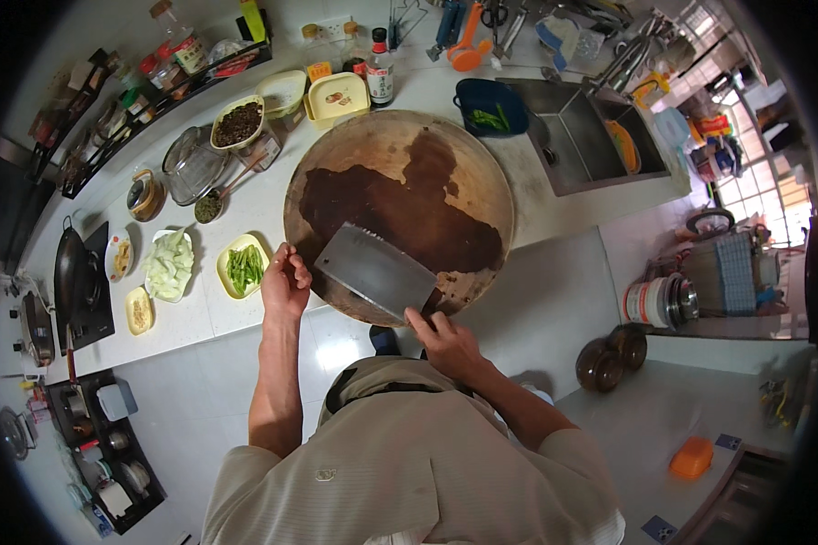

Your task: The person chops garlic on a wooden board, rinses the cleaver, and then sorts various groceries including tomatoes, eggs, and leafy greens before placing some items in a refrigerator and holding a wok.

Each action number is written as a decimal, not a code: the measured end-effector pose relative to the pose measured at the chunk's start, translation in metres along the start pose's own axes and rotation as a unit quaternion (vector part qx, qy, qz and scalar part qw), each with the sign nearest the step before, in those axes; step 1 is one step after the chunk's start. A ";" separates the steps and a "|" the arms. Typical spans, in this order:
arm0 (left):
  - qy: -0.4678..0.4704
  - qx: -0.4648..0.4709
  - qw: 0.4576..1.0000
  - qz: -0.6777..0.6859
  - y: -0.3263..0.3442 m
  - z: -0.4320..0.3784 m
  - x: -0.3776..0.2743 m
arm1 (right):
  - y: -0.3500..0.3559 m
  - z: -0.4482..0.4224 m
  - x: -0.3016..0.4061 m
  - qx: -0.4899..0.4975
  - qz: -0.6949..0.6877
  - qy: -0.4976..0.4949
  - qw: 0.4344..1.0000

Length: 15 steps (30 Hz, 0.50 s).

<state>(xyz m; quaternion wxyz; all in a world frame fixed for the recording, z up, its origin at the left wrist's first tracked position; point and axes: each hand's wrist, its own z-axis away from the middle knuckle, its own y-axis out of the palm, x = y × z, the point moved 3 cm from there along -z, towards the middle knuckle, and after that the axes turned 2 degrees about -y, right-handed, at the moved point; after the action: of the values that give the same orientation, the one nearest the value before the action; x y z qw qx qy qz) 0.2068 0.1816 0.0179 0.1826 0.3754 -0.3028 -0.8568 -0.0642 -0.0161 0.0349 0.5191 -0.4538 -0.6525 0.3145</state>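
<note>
My right hand (448,342) grips a broad rectangular cleaver (380,267) by its handle, which the fingers mostly hide. The blade slants up and left over the near part of a big round wooden chopping board (382,139). A large dark wet patch (395,211) spreads across the board's surface. At the board's left rim, my left hand (286,281) is loosely curled, with nothing visible in it. Just left of that hand stands a pale yellow dish of cut green vegetable pieces (245,268).
A plate of pale green leaves (170,262), small dishes and a wok (75,279) stand left. Behind are a tub of dark spice (240,125) and a soy sauce bottle (380,71). A dark blue basket (474,122) of green peppers sits beside the sink (576,146).
</note>
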 end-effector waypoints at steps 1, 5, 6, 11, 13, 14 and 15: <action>-0.003 -0.003 1.000 -0.006 0.005 -0.001 0.001 | 0.000 0.003 -0.003 -0.001 0.000 0.007 1.000; -0.021 -0.016 1.000 -0.017 0.014 -0.006 0.009 | -0.007 0.005 -0.032 0.002 0.025 0.095 0.995; -0.031 -0.020 0.999 -0.023 0.018 -0.006 0.011 | -0.011 0.005 -0.041 -0.016 0.016 0.119 0.993; -0.039 0.005 0.999 -0.033 0.035 -0.014 0.025 | -0.035 0.002 -0.077 -0.013 0.000 0.159 0.987; -0.044 0.014 0.998 -0.031 0.045 -0.015 0.031 | -0.041 0.003 -0.093 -0.020 0.045 0.149 0.988; -0.044 0.014 0.998 -0.033 0.051 -0.014 0.036 | -0.045 0.004 -0.101 -0.023 0.049 0.149 0.987; -0.044 0.018 0.998 -0.034 0.055 -0.013 0.040 | -0.047 0.005 -0.108 -0.025 0.047 0.149 0.987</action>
<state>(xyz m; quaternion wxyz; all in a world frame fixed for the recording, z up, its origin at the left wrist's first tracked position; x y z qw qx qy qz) 0.1951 0.1135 0.0258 0.1335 0.3507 -0.3131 -0.8724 -0.0759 -0.1330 0.0326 0.5839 -0.5384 -0.5534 0.2508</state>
